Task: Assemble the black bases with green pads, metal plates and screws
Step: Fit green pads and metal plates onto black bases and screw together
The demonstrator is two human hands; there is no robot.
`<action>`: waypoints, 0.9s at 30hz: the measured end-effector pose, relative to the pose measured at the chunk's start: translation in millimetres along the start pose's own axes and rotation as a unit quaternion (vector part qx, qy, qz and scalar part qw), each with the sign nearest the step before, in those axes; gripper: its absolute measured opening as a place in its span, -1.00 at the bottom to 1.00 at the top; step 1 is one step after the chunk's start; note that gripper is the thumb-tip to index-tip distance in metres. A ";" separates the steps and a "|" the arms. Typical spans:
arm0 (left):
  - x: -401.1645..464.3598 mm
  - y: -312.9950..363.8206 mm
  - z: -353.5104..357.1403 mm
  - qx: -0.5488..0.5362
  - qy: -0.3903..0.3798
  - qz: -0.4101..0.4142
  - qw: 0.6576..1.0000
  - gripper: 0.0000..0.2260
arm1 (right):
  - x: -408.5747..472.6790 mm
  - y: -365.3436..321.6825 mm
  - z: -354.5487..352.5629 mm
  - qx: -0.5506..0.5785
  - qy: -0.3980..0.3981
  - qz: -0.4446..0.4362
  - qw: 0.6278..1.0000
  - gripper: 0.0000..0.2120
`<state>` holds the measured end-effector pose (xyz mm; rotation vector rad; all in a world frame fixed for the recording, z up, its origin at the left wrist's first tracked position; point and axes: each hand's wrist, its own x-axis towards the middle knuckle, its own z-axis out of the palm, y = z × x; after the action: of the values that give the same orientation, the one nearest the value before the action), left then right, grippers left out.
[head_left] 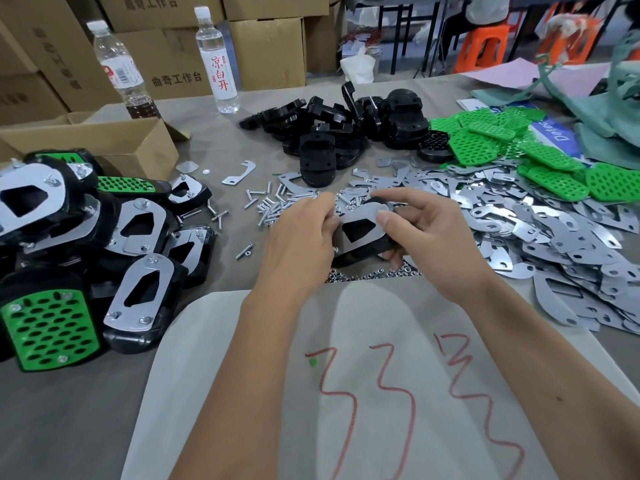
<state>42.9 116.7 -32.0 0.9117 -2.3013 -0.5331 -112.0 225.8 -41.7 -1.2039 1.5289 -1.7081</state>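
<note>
Both hands hold one black base [360,249] with a metal plate [362,225] on top, above the surface [86,410]: left hand [299,237] pinches its 9 o'clock edge, right hand [420,233] grips the 3 o'clock side, thumb pressing the plate. Loose screws [273,206] lie at 11 o'clock.

Small assembly workshop or packing floor: desk [214,109] loaded with bulk piles of black bases [332,129], green pads [502,143], metal plates [519,216] and screws [273,206]; stacked printed cardboard cartons [266,50] behind, orange plastic stools [481,46] beyond.
</note>
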 end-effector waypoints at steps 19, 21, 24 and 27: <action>-0.4 1.9 5.4 -0.036 0.032 -0.051 0.998 -0.82 | -0.5 -0.9 -0.5 0.002 0.000 -0.007 1.000 -0.70; -1.6 3.2 6.0 -0.035 0.035 -0.071 0.996 -0.76 | -1.4 -1.8 0.9 0.002 -0.003 -0.013 1.000 -0.69; -2.4 3.5 6.6 0.007 0.037 -0.065 0.997 -0.68 | -3.7 -3.3 4.3 -0.004 -0.010 -0.027 1.000 -0.71; -1.6 2.9 5.4 0.014 0.059 -0.047 0.997 -0.73 | -5.8 -3.5 8.0 -0.010 -0.022 -0.039 0.999 -0.71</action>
<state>39.0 120.5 -35.0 1.0419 -2.1740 -0.4751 -101.8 227.7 -40.2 -1.3185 1.4930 -1.7076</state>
